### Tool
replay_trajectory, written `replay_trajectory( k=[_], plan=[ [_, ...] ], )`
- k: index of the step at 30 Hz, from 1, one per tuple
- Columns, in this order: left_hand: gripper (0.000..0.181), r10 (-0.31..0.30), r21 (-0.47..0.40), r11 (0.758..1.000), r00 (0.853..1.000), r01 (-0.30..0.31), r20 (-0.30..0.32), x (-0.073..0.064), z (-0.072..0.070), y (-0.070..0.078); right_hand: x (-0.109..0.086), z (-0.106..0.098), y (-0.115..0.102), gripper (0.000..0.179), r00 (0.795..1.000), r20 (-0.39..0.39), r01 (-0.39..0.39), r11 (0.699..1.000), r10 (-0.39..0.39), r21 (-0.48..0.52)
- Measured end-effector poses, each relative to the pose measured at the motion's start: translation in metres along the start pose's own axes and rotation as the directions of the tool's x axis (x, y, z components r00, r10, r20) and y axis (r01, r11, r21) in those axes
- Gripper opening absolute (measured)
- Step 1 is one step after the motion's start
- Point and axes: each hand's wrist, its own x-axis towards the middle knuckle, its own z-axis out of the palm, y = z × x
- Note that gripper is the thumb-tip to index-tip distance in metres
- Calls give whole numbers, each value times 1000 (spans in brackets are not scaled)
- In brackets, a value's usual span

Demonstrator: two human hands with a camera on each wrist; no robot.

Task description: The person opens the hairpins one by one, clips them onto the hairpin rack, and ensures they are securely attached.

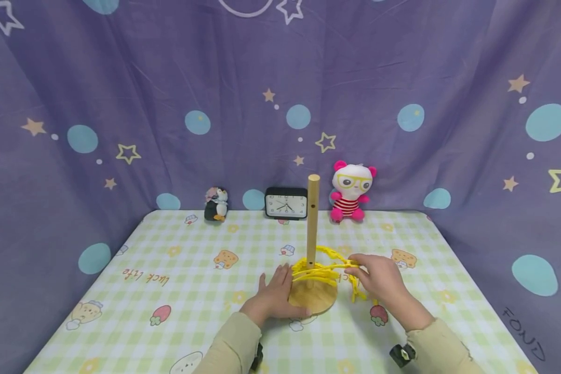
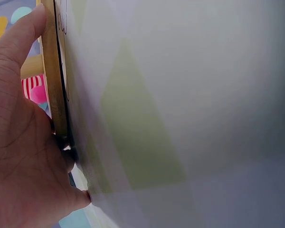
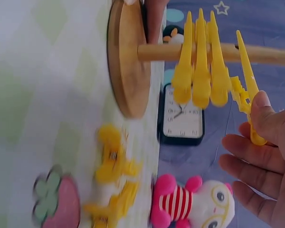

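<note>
- There's the left hand (image 1: 275, 295), spread against the rim of a round brown wooden base (image 1: 318, 300).
- Right hand (image 1: 378, 275) pinching a slim yellow plastic piece (image 3: 247, 66).
- Below its fingertips, blurred yellow pieces (image 3: 113, 164), probably two.
- Just left of it, three matching pieces (image 3: 202, 71) by an upright wooden pole (image 1: 312, 223).
- Beyond both hands, a black rectangular clock (image 1: 286, 203).

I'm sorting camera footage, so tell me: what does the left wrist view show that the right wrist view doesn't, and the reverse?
Left wrist only: the palm of the left hand, up close.

Right wrist only: the right hand pinching a yellow piece, blurred yellow pieces lying on the table, and the clock's dial.

Both: the wooden stand, the checked tablecloth, the panda toy with its striped body, and some yellow.
</note>
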Motion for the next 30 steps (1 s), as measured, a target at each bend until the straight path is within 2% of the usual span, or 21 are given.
replay_trajectory(
  k=[7, 15, 20, 23, 27, 30],
  plan=[
    [115, -3, 5, 1000, 1000, 3, -8, 0, 0, 1, 17, 13, -20, 30, 998, 34, 49, 999, -49, -8],
    [116, 4, 20, 1000, 1000, -4, -12, -2, 0, 1, 24, 21, -23, 31, 992, 85, 89, 994, -94, 63],
    [116, 7, 23, 1000, 1000, -6, -10, -1, 1, 1, 24, 18, -21, 33, 982, 174, 59, 993, -76, 100],
    [117, 4, 20, 1000, 1000, -4, -4, -2, 0, 1, 23, 15, -20, 42, 974, 220, 37, 992, -62, 118],
    [117, 3, 19, 1000, 1000, -3, -3, -2, 0, 1, 18, 10, -20, 59, 970, 242, -8, 989, -28, 148],
    [117, -2, 20, 1000, 1000, 2, -3, -1, -1, 1, 14, 7, -16, 59, 971, 238, -41, 984, -1, 170]
  ],
)
